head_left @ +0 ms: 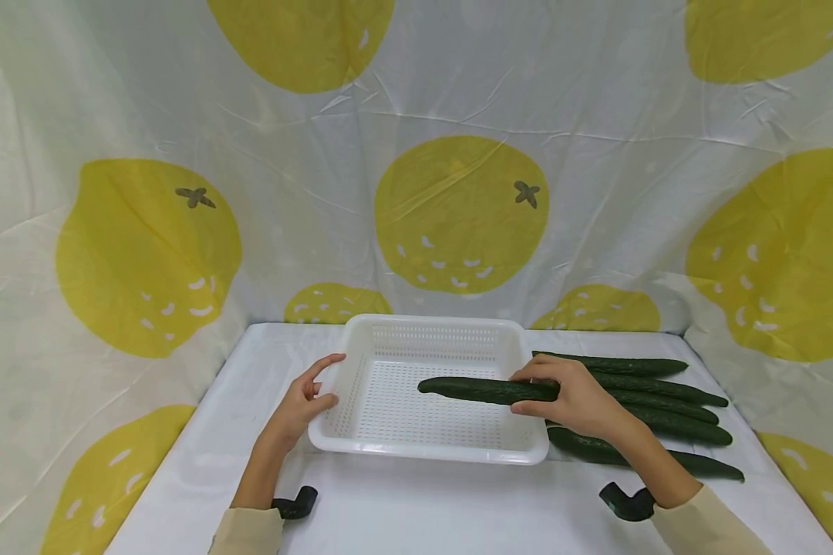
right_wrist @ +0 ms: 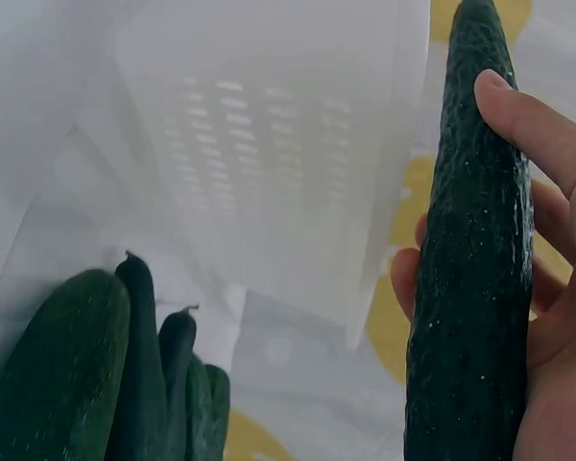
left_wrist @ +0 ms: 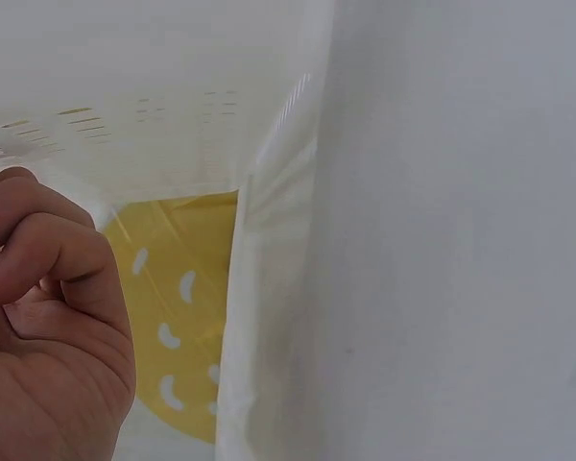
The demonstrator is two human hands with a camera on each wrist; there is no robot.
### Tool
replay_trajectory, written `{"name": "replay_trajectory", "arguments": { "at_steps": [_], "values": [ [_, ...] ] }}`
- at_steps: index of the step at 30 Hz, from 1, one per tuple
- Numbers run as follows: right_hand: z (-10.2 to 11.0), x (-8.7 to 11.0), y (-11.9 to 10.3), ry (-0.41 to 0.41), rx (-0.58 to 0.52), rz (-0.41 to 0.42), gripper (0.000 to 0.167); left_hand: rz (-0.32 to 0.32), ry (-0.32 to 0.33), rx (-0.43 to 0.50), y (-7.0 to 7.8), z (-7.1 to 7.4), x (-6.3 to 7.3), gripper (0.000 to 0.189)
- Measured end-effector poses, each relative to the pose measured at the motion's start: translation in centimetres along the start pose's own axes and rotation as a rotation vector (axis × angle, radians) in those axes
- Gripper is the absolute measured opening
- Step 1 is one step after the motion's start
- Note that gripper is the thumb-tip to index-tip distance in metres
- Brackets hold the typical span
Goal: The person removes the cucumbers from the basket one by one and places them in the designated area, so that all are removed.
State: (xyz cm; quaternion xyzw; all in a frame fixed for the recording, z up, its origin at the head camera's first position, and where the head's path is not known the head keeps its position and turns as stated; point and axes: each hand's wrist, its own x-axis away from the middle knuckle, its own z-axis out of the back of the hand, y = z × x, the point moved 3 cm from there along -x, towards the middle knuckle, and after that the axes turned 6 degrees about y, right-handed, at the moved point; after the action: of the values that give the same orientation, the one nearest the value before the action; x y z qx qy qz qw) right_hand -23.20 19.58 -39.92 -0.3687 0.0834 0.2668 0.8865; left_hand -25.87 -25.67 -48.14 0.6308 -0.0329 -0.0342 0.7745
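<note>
A long dark green cucumber [head_left: 486, 390] lies level over the right half of a white perforated plastic basket [head_left: 423, 455]. My right hand [head_left: 576, 397] grips its right end between thumb and fingers; the right wrist view shows the thumb along one side of the cucumber [right_wrist: 470, 240] and fingertips round the other. At the basket's left rim, my left hand [head_left: 298, 405] holds the edge with thumb and index finger. In the left wrist view, the other fingers of that hand [left_wrist: 58, 288] are curled. No cucumber shows on the basket's floor.
Several more cucumbers [head_left: 673, 424] lie side by side on the white-covered table [head_left: 444, 509], right of the basket, partly behind my right hand and forearm. A white curtain [head_left: 305, 193] with yellow fruit prints rises behind the table and along both sides.
</note>
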Motion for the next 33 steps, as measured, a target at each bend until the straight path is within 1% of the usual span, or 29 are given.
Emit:
{"name": "replay_trajectory", "arguments": {
  "at_steps": [6,14,19,26,33],
  "values": [
    [1.4,1.4,0.9,0.038,0.041,-0.003,0.035,0.000,0.012,-0.009,-0.1,-0.1,0.0,0.072],
    [3.2,4.1,2.5,0.090,0.117,-0.062,0.035,0.008,0.007,-0.014,0.0,-0.2,0.0,0.071],
    [4.1,5.9,3.1,0.104,0.150,-0.104,0.036,-0.011,-0.002,-0.004,0.2,0.0,0.3,0.072],
    [5.3,8.9,4.0,0.143,0.187,-0.113,0.037,-0.008,-0.018,-0.006,0.4,-0.1,0.4,0.072],
    [6.4,12.3,5.8,0.163,0.196,-0.144,0.039,-0.004,0.010,-0.034,0.4,-0.1,0.3,0.071]
  ]
}}
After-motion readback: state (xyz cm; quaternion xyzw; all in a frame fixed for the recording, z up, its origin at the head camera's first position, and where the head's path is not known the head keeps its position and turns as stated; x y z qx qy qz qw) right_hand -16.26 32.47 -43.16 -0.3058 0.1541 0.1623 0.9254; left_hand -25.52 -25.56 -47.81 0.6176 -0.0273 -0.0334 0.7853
